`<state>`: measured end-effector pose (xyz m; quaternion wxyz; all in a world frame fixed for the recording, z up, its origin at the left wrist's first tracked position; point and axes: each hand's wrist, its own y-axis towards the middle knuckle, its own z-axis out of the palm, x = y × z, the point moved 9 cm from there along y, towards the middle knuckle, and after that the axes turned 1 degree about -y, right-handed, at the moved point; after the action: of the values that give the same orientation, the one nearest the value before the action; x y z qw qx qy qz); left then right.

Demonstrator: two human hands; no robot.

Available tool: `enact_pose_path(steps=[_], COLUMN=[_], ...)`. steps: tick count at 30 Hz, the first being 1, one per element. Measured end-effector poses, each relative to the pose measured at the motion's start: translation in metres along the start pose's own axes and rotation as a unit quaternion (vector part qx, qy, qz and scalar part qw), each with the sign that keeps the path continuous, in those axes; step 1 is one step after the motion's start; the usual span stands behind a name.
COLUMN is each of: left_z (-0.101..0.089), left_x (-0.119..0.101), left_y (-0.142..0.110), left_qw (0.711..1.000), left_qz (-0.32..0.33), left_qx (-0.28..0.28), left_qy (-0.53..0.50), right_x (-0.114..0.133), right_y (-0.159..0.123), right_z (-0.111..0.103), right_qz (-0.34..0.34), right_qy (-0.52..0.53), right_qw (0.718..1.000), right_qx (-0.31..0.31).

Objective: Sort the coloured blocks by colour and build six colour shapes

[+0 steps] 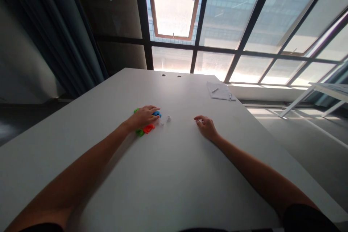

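My left hand (144, 116) lies palm down over a small cluster of colored pieces, its fingers stretched out and apart. Around it show a red piece (148, 128), a green piece (140, 132) and a blue piece (156, 114). A bit of another green piece (136, 110) peeks out behind the hand. Their exact kind is too small to tell, and the palm hides part of the cluster. Just right of the fingertips sits a small white piece (169, 118). My right hand (206, 127) rests on the tabletop apart from the pieces, fingers loosely bent, with nothing visible in it.
The white table (163, 181) spreads out under both arms. Sheets of paper (220, 90) with pens on them lie near its far right edge. Two round holes are set in the far end. Windows, a dark curtain (62, 25) and another white table (331, 90) stand beyond.
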<state>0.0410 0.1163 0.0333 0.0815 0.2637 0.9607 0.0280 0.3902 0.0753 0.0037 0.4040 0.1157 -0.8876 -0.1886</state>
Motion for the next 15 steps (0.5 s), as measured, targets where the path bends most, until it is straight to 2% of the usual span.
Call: enact_pose_path(steps=[2, 5, 7, 10, 15], left_z=[0.005, 0.027, 0.038, 0.044, 0.036], left_x=[-0.026, -0.068, -0.083, -0.083, -0.044], left_y=[0.005, 0.016, 0.024, 0.033, 0.035], left_qw=[1.000, 0.998, 0.997, 0.998, 0.999], left_qz=[0.026, 0.067, 0.073, 0.058, 0.000], left_qx=[-0.017, 0.010, 0.023, 0.021, 0.028], left_qy=[-0.003, -0.003, -0.006, -0.001, 0.041], right_x=[-0.001, 0.000, 0.004, 0.009, 0.010], right_y=[0.000, -0.001, -0.003, -0.004, -0.002], right_z=[-0.001, -0.001, 0.000, 0.002, 0.004], right_qz=[0.001, -0.008, -0.019, -0.032, -0.034], right_qy=[-0.002, -0.008, -0.014, -0.029, -0.038], right_qw=[1.000, 1.000, 1.000, 0.999, 0.998], right_qx=[0.000, 0.006, 0.013, 0.027, 0.037])
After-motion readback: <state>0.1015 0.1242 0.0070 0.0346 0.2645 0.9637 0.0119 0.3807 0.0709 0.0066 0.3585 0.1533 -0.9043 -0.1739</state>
